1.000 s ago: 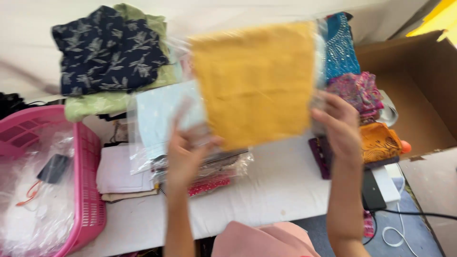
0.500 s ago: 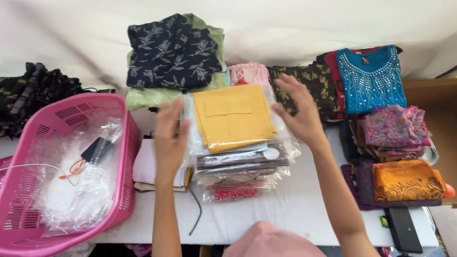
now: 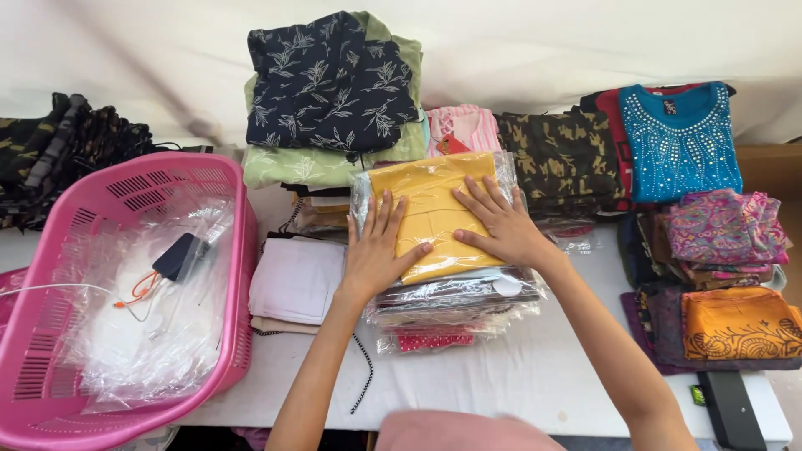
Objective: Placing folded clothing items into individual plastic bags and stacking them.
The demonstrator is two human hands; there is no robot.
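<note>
Hands lie flat and open — left hand [image 3: 373, 252] and right hand [image 3: 498, 224] grasp nothing, only press the bagged yellow garment [image 3: 430, 209] onto the stack of packets [image 3: 451, 305] on the white surface [image 3: 510, 367], probably to flatten it.

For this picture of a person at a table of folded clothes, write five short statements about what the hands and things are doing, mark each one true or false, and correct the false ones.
1. Both hands press flat on the yellow garment in a clear bag. True: the left hand and right hand lie open on it.
2. The yellow packet lies on the bare table. False: it tops a stack of bagged garments.
3. The pink basket stands to the left of the stack. True.
4. The pink basket holds folded shirts. False: it holds crumpled clear plastic and a small dark device.
5. The dark blue leaf-print garment lies under the green one. False: it lies on top of the green garment.
</note>
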